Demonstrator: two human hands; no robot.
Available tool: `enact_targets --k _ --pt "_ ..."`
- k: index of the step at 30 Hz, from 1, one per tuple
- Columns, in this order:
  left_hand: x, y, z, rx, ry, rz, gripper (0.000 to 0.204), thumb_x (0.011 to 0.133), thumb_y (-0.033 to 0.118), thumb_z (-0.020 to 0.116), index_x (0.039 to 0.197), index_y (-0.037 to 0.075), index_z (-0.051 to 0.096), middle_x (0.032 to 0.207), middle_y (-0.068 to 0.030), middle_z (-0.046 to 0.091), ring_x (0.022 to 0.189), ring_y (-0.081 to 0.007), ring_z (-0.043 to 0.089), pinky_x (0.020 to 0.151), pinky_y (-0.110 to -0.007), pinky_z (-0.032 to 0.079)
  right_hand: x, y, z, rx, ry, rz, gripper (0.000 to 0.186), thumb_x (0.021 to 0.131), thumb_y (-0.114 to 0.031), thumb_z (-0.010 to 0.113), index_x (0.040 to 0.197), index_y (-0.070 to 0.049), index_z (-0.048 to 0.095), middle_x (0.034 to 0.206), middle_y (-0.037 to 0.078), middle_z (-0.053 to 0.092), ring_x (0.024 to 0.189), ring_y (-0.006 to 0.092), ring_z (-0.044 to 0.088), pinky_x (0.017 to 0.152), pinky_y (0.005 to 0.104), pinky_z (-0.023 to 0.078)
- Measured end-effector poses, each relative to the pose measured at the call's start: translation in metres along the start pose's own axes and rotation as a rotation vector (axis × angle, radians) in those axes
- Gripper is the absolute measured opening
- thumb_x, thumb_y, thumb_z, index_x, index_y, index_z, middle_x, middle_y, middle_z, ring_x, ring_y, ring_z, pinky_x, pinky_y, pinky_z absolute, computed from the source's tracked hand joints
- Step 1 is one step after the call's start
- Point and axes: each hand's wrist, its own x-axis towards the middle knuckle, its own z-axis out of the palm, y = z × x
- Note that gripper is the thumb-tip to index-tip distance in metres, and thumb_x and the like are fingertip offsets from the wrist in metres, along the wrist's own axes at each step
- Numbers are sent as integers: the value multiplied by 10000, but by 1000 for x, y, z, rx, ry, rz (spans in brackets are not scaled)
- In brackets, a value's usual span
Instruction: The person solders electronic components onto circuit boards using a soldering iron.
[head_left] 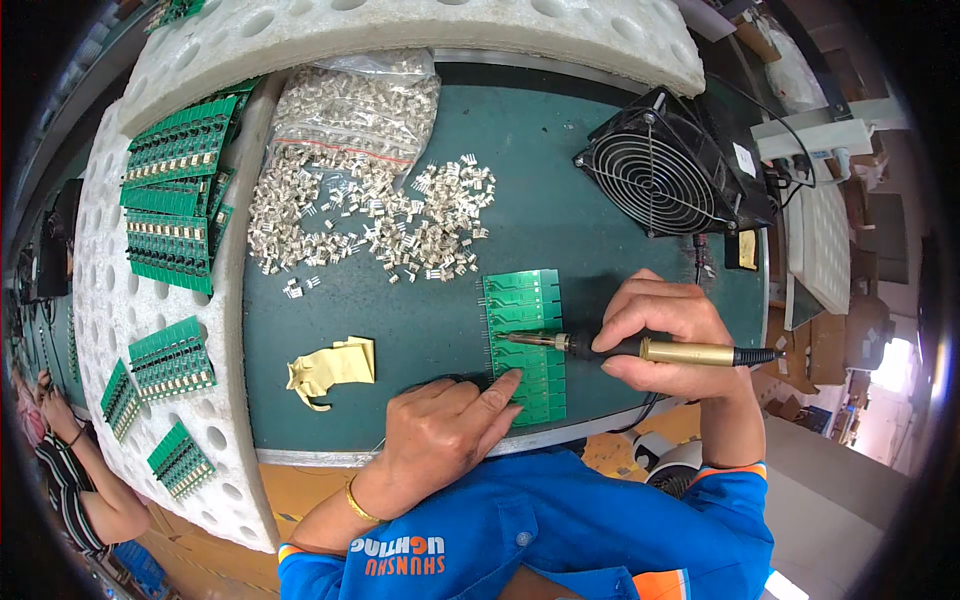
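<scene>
A green circuit board panel [540,385] lies on the dark green work mat, with a row of pins along its left edge. My right hand [665,330] is closed round a soldering iron [690,352], which has a black grip and a gold-coloured rear sleeve. Its metal tip points left and reaches the board's upper left part, near the pins. My left hand [440,425] rests at the lower left of the board, fingers curled and fingertips at its edge. What those fingers pinch, if anything, is hidden; a thin line shows beside the wrist.
Small metal-and-white connectors [430,225] lie heaped beside a clear plastic bag [355,110] of more. A crumpled yellow cloth-like piece [335,370] sits left of the board. A black fan [655,170] stands far right. White foam [230,370] holds several circuit boards [170,245]. Another person's arm [85,460] shows far left.
</scene>
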Motion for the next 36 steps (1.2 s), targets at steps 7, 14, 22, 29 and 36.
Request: enact_targets --k 7,14,22,29,36 --pt "-2 0 3 39 -4 5 387 736 179 813 1102 91 725 581 -20 505 500 -187 533 481 -326 451 0 -1 2 -4 4 55 160 707 -93 758 851 -54 700 757 57 665 712 224 629 716 344 458" --pt "0 1 1 66 -7 10 389 734 171 813 1104 92 723 587 -21 510 504 -190 535 480 -331 449 4 -3 2 -13 -3 -19 148 707 -70 746 841 -53 687 737 56 647 685 219 618 710 339 442" --pt "-1 0 1 44 -23 -3 383 733 167 816 1095 85 720 604 -32 538 514 -200 548 484 -342 451 -8 -6 -2 31 98 -64 162 668 -40 738 812 -31 665 729 71 653 674 221 626 678 340 455" --pt "3 2 0 -167 105 -57 192 779 95 755 931 26 661 635 -76 545 520 -237 531 492 -357 430 -43 4 5 260 367 43 166 745 -121 729 841 -10 653 768 97 655 687 211 614 651 318 468" --pt "-9 7 -13 -308 119 -207 20 900 10 548 906 -9 547 739 -130 535 598 -236 505 567 -343 416 -64 9 45 380 438 15 387 953 -377 631 941 8 663 830 111 603 703 172 587 626 298 458"
